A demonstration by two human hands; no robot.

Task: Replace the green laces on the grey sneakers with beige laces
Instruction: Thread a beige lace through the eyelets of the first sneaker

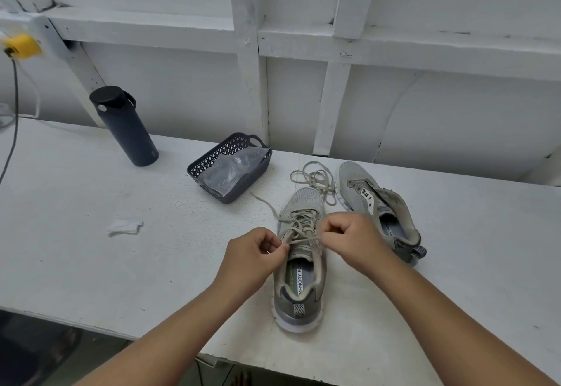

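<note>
1. The near grey sneaker [299, 267], at the tabletop's front edge, already carries a beige lace [300, 228] through its eyelets; the left hand [255, 255] and right hand [352, 237] each pinch a lace end at the top, likely tying off.
2. The far sneaker [379, 206] shows no lace; a loose beige lace [315, 179] lies coiled beside its toe, so that shoe is probably left. No green laces are visible.
3. The white tabletop [91, 249] stands against a white panelled wall, holding a dark bottle [124, 126], a dark basket [229, 167] and crumpled paper [124, 226].
</note>
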